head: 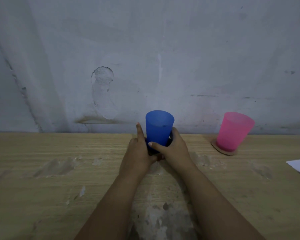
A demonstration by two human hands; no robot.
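The smooth, tapered blue cup stands upright mid-desk on something dark that is mostly hidden. The right hand grasps its base. The left hand lays 1 straight finger along its 9 o'clock side, and I cannot tell its grip. At 3 o'clock a pink cup sits on a cardboard disc.

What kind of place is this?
Likely a bare room, home or workshop: a worn wooden table against a chipped, stained wall, with a blue cup and a pink cup.
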